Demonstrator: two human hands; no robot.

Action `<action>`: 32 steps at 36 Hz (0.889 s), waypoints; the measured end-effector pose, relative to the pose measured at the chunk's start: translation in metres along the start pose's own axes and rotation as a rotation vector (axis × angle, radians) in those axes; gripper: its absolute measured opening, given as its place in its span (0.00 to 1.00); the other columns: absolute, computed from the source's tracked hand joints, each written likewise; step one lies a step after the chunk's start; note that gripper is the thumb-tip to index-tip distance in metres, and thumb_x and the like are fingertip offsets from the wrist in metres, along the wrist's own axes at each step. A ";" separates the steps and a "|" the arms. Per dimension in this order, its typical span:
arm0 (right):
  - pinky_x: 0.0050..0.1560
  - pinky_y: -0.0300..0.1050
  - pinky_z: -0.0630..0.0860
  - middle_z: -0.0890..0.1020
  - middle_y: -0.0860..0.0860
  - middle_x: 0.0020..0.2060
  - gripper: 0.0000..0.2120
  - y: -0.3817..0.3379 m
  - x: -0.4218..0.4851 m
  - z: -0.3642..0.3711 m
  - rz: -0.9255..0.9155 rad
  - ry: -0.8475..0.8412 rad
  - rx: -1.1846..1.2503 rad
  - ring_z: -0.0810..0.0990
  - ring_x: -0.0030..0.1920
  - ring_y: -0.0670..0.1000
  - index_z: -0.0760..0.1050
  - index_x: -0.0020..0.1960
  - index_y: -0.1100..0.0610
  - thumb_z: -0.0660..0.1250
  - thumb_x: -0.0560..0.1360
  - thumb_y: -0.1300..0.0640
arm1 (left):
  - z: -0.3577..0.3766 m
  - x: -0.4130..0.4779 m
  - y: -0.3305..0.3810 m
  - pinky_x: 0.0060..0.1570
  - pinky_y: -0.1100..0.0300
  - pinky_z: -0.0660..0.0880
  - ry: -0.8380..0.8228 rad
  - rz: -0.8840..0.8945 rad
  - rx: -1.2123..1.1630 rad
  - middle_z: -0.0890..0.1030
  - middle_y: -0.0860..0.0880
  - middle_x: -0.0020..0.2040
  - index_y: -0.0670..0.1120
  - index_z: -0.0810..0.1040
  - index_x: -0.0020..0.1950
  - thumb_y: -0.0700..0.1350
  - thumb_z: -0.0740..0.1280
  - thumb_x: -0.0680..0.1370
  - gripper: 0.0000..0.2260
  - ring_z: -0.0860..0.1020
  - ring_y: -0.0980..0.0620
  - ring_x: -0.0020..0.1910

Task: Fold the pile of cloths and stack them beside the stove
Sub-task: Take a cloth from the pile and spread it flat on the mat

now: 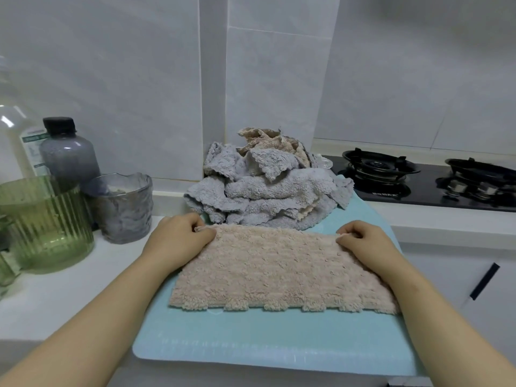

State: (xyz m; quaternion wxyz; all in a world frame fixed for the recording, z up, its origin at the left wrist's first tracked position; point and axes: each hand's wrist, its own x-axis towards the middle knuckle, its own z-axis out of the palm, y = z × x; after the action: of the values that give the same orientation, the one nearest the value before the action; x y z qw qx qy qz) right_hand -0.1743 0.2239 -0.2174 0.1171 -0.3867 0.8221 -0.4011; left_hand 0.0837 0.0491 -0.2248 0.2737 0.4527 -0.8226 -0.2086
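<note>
As hands (pixel 178 238) (pixel 363 238) pinch cloth (pixel 279 269) corners, pile (pixel 265 191) behind

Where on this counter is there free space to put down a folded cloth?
Free: the white counter between the green glass and the blue mat; the mat's near strip before the pink cloth. Crowded: the far left, with grey glass and bottle, and behind the cloth, where the pile lies beside the stove.

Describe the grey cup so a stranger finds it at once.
On the white counter left of the blue mat stands a cluster of containers. The grey cup is the one nearest the mat, in front of the black-capped bottle. Its smoky, rippled wall sets it apart from the green ribbed cup on its left.
</note>
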 end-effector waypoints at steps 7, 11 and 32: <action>0.37 0.44 0.69 0.78 0.50 0.31 0.04 -0.005 -0.003 -0.003 -0.014 -0.007 -0.068 0.74 0.33 0.50 0.74 0.39 0.54 0.65 0.71 0.61 | -0.003 -0.001 -0.001 0.44 0.56 0.69 0.046 -0.068 0.104 0.79 0.51 0.33 0.48 0.69 0.33 0.52 0.65 0.73 0.12 0.76 0.45 0.46; 0.48 0.50 0.72 0.79 0.48 0.33 0.08 0.000 -0.002 0.000 -0.014 0.022 -0.092 0.74 0.44 0.56 0.74 0.35 0.50 0.67 0.71 0.60 | -0.004 -0.001 -0.001 0.44 0.55 0.71 0.039 -0.060 0.055 0.78 0.52 0.31 0.48 0.71 0.34 0.49 0.68 0.72 0.10 0.77 0.46 0.44; 0.20 0.35 0.61 0.76 0.54 0.30 0.05 0.000 -0.013 -0.009 -0.092 0.035 0.222 0.65 0.23 0.49 0.76 0.40 0.56 0.68 0.73 0.64 | -0.010 -0.005 0.008 0.33 0.67 0.65 0.218 0.043 -0.205 0.77 0.54 0.33 0.49 0.73 0.34 0.47 0.71 0.73 0.10 0.72 0.60 0.33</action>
State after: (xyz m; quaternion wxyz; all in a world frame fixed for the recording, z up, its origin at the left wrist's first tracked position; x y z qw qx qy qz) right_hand -0.1698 0.2380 -0.2129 0.1266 -0.4018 0.7558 -0.5013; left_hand 0.0873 0.0567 -0.2134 0.4107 0.4246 -0.7719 -0.2351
